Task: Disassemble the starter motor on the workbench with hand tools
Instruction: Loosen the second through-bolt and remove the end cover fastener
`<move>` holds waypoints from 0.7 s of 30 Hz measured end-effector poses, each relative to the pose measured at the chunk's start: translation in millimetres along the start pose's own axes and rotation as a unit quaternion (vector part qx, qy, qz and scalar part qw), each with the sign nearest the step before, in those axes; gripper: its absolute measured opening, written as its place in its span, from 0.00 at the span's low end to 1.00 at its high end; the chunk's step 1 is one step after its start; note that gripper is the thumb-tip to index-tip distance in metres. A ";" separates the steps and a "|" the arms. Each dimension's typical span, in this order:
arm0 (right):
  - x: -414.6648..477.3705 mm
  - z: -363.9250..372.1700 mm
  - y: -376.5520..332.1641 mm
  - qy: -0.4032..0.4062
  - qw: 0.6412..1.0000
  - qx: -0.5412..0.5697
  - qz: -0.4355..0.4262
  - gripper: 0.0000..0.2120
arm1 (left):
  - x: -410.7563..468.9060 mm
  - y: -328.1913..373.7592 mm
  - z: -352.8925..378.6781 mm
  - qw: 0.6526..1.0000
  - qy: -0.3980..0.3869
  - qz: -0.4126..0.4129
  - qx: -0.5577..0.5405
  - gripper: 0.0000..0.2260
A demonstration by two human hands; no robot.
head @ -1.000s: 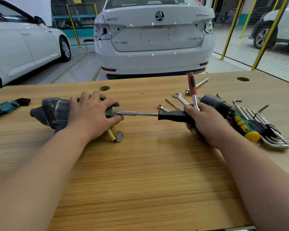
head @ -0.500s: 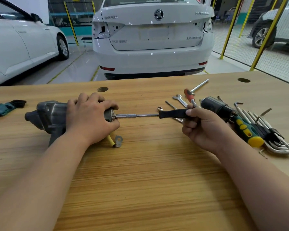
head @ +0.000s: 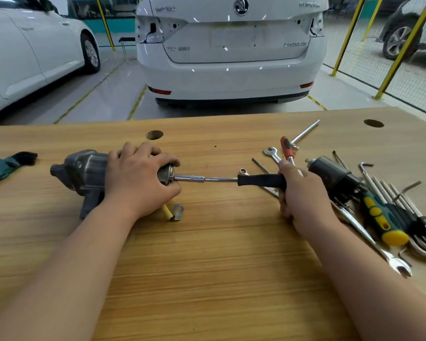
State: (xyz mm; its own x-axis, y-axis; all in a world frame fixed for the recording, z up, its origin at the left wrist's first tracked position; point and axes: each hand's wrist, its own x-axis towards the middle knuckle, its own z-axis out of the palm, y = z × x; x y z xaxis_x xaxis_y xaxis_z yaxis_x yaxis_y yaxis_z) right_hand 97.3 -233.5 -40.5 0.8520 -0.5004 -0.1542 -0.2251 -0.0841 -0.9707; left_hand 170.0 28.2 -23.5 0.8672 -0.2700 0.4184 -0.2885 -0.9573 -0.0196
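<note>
The left hand (head: 140,178) stays clamped over the grey cast-metal starter motor (head: 84,171) on the wood-grain surface (head: 207,254). The right hand (head: 303,193), rolled since a second ago, grips the black-handled chrome socket driver (head: 261,180) between them, its tip at the motor's end.

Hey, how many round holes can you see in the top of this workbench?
2: the left hole sits near the far edge, beyond the left hand; the right hole is near the far right corner. Arms and tools may hide others.
</note>
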 end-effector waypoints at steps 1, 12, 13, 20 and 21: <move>2.2 -0.7 1.8 -0.006 1.000 0.009 -0.014 0.17 | 0.2 0.1 1.4 1.000 0.012 0.000 0.001 0.22; 10.1 -9.9 4.5 -0.020 0.997 0.065 -0.039 0.13 | -6.5 13.5 3.3 0.999 0.029 -0.013 0.005 0.21; 9.8 -11.7 3.6 -0.011 0.996 0.078 -0.040 0.13 | -7.5 17.8 2.2 0.999 0.027 -0.016 0.008 0.22; 2.9 -26.7 3.6 0.002 0.989 0.150 0.006 0.10 | -17.7 39.9 0.7 0.999 0.027 -0.017 0.023 0.24; 1.3 -28.7 3.8 -0.004 0.988 0.154 0.010 0.09 | -18.9 40.1 0.0 0.999 0.027 -0.012 0.022 0.24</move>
State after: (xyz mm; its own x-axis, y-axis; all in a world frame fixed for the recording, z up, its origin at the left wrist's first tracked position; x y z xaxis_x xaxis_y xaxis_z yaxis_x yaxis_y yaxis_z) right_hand 84.1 -259.3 -39.1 0.8527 -0.4922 -0.1750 -0.0890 0.1932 -0.9771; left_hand 142.0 -5.2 -32.2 0.8507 -0.2415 0.4669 -0.2485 -0.9674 -0.0476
